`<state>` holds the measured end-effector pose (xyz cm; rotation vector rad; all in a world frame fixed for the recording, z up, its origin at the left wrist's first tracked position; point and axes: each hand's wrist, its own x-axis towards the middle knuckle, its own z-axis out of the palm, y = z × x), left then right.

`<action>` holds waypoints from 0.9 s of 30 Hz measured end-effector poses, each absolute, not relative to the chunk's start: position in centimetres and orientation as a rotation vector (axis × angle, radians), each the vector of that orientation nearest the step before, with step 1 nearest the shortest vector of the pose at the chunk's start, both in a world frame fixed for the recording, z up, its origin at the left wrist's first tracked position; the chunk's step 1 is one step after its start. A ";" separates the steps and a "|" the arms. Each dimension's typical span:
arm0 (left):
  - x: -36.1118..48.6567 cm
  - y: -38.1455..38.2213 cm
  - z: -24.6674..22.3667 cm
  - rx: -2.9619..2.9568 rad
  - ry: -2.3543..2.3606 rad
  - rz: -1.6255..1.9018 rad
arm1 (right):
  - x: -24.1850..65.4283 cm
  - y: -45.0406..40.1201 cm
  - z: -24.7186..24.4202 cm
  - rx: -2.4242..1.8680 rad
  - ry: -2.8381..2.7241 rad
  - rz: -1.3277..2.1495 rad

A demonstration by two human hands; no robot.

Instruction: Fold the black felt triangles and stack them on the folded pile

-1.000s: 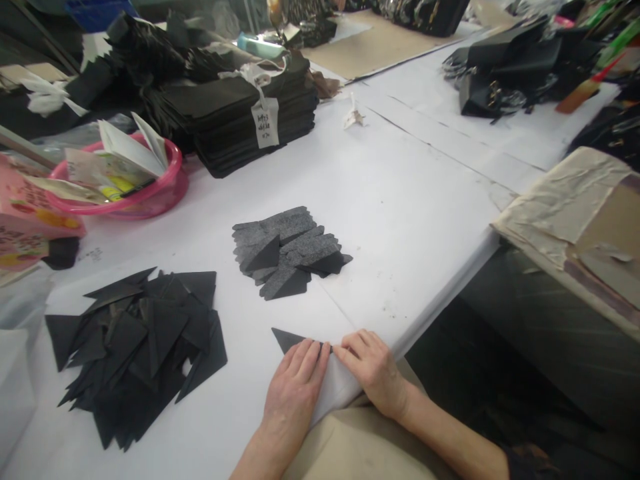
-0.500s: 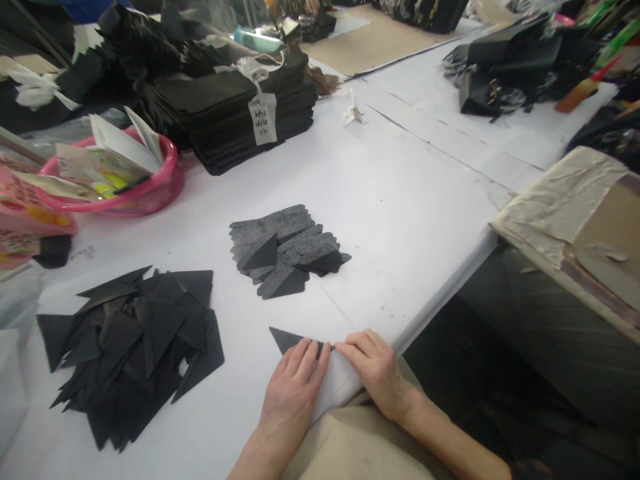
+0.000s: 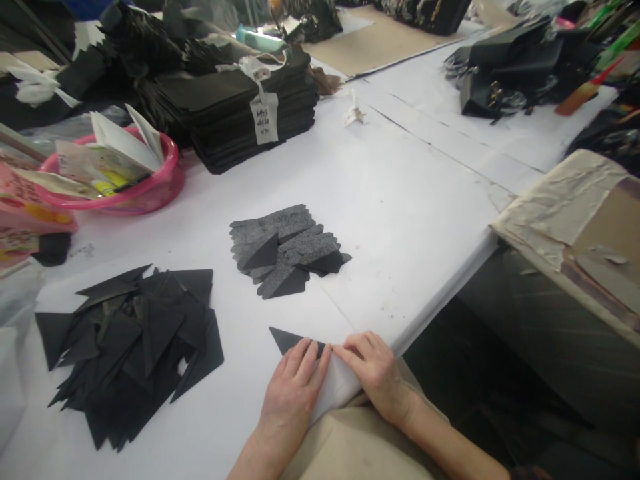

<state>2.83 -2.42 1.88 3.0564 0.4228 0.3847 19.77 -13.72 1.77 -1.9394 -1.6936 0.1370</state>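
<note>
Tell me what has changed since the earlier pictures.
The view has shifted slightly, so the black heap sits a touch further left in the picture. Nothing was visibly taken or let go: the left hand stays on the dark piece, the right hand at its right end, and the grey pieces lie as before.

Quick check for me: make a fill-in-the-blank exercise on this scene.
1. In the picture, the loose black pile lies to the ____ of the left hand.
2. The right hand is at the ____ end of the dark piece, as pictured.
3. The basin holding papers is coloured ____.

Missing words: left; right; pink.
</note>
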 end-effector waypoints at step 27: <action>1.0 -0.7 0.4 2.910 0.670 0.662 | 18.8 -13.0 1.9 -2.071 -1.838 -0.014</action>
